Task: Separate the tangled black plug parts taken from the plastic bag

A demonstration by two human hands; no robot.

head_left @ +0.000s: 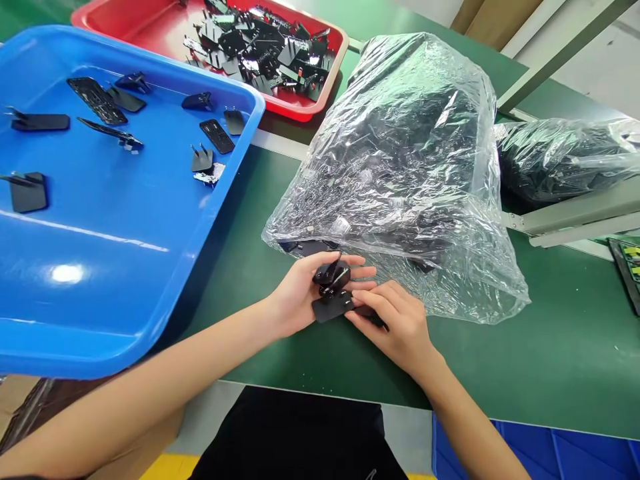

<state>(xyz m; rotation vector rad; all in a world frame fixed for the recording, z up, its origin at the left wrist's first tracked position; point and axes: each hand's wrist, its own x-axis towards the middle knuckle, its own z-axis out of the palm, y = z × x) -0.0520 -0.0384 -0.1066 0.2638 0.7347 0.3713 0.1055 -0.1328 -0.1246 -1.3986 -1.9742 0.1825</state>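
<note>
1. The green table [550, 347] runs across the whole view; pale metal frame bars [575, 217] cross it at the right, and a light wall shows at the far corner.
2. A blue tray [150, 293] sits at the left, its near edge hanging past the table. A handful of flat black plastic parts [97, 100] lie spread well apart inside it, some with thin prongs standing up.
3. A big clear plastic bag [410, 167], crinkled and shiny, rests mid-table, packed with dark parts. A second clear bag [565, 157] lies behind the frame bars at the right.
4. A red tray [130, 27] stands at the far edge behind the blue one, holding a dense heap of black pieces [265, 50].
5. A blue bin [550, 453] shows below the table's near edge at the right.
6. The left hand [300, 293] is half open, palm turned inward, fingers stretched toward the bag, cupping the black part from the left.
7. The right hand [400, 323] is partly curled, its fingertips pinching the flat end of the same part.
8. The black part [333, 290] is held between both hands just above the table, right at the foot of the big bag. It is glossy, with a rounded, domed upper body and a flat, matte plate below; a thin wire-like bit sticks up from the dome. Finer detail cannot be made out.
</note>
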